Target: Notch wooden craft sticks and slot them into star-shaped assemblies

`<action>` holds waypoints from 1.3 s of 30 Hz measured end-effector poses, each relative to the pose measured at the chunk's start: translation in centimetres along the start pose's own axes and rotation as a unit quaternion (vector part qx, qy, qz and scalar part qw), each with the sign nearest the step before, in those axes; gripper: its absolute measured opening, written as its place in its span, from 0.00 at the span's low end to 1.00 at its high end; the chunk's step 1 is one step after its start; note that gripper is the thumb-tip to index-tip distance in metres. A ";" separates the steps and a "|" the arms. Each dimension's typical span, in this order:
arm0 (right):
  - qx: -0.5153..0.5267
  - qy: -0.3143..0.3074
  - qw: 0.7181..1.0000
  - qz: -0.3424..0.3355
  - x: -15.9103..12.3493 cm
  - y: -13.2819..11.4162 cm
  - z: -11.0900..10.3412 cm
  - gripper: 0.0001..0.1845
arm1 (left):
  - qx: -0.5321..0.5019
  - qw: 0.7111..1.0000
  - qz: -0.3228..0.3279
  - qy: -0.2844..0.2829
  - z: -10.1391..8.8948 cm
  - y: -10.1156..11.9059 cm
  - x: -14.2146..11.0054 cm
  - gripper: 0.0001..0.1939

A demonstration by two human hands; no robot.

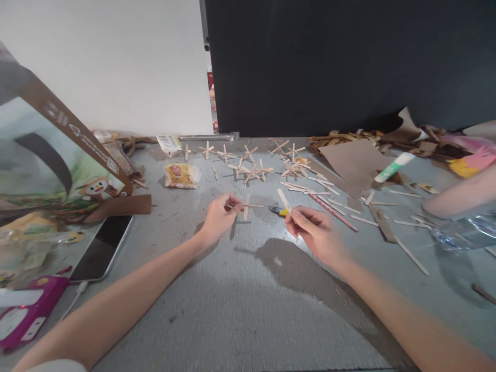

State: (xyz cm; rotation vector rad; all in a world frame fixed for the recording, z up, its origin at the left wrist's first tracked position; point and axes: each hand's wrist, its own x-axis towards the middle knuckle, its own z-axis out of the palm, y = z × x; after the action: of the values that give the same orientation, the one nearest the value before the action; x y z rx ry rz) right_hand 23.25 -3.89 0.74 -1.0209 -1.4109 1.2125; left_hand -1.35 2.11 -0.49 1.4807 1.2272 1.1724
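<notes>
My left hand (217, 218) is closed in a pinch on one arm of a small cross of wooden craft sticks (247, 209), holding it just over the grey table. To the right, my right hand (314, 233) grips a single wooden craft stick (284, 199), which points up and to the left. A utility knife (278, 210) with a dark and yellow body lies beside my right fingers, partly hidden by them. Behind both hands stand several star-shaped pieces made of crossed sticks (251, 173). Loose craft sticks (296, 187) lie beyond my right hand.
A red striped pencil (333, 212), glue stick (394, 168) and brown cardboard (352, 164) lie on the right, near a clear plastic bottle (468, 231). A yellow packet (182, 176) sits back left. Left are a phone (103, 248), magenta device (34, 310) and printed bag (50, 139).
</notes>
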 end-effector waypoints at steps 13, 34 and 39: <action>-0.044 -0.087 0.984 0.148 -0.8 0.7 1.5 0.26 | 0.339 0.928 0.129 0.080 -2.1 -1.4 1.2 0.05; -0.669 -0.089 0.721 -0.158 2.5 2.1 -4.5 0.11 | 0.235 0.937 0.182 -0.184 2.6 -0.3 -4.5 0.10; -0.671 -0.110 0.710 -0.185 2.7 3.7 -6.4 0.15 | 0.257 0.931 0.165 -0.200 2.1 -0.3 -3.9 0.22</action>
State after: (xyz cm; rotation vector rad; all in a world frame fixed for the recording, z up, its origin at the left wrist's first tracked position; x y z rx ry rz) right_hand 29.07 0.32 -2.36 -1.3759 -2.6052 -0.2356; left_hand 0.37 -1.79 -1.74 2.2612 1.0643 0.7100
